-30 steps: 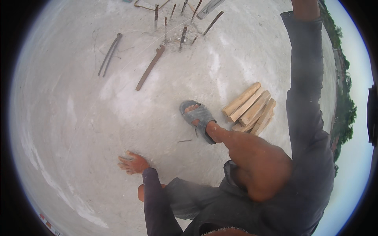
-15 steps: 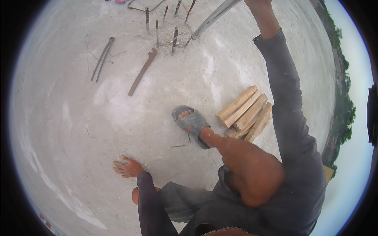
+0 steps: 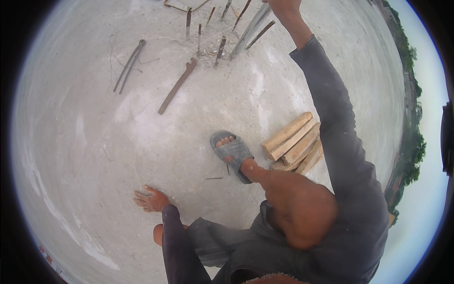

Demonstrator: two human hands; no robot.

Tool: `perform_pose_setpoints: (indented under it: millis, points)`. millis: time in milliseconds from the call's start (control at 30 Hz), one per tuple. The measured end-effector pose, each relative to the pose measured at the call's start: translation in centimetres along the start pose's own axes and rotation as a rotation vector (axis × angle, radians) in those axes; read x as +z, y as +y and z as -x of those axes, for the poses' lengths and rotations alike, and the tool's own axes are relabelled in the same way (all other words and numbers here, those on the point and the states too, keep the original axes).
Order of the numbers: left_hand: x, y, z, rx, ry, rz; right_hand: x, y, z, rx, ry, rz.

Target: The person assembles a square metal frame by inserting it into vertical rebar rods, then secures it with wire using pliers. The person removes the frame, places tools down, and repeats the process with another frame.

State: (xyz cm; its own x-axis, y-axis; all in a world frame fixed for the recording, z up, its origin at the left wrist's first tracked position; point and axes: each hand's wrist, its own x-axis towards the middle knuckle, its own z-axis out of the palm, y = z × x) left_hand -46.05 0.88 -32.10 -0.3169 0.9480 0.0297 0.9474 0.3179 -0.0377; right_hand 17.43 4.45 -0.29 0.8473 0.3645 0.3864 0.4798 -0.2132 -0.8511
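My left hand [image 3: 152, 199] lies flat on the grey concrete slab [image 3: 85, 165], fingers spread and nothing in it. My right hand [image 3: 282, 7] reaches to the top edge of the view, closed around the upper part of a long grey metal tube [image 3: 250, 32]. The tube leans, with its lower end down by a cluster of rusty rebar stubs [image 3: 221, 48] that stick up from the slab. One rebar [image 3: 261, 35] slants up just right of the tube. The picture's edge cuts off the tube's upper end and part of that hand.
A rusty flat bar [image 3: 177, 87] with a notched end lies on the slab. Left of it are long-handled pincers [image 3: 129, 66] and thin wire. Short wooden blocks [image 3: 293, 142] are piled beside my sandalled foot [image 3: 231, 154]. A small nail-like piece [image 3: 213, 178] lies near the foot.
My right hand has moved left, and the tube stands steeper than before. The slanting rebar now shows to its right. My left hand stays flat on the slab.
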Motion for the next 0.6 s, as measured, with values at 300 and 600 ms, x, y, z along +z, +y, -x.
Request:
perform_pose_setpoints:
  millis: [300, 600]
  points:
    - [0.5, -0.3, -0.1, 0.021, 0.011, -0.01, 2.9, 4.1, -0.9, -0.161, -0.046, 0.166]
    - [0.6, -0.4, -0.1, 0.014, 0.005, 0.001, 3.8, 4.6, -0.3, -0.181, 0.005, 0.237]
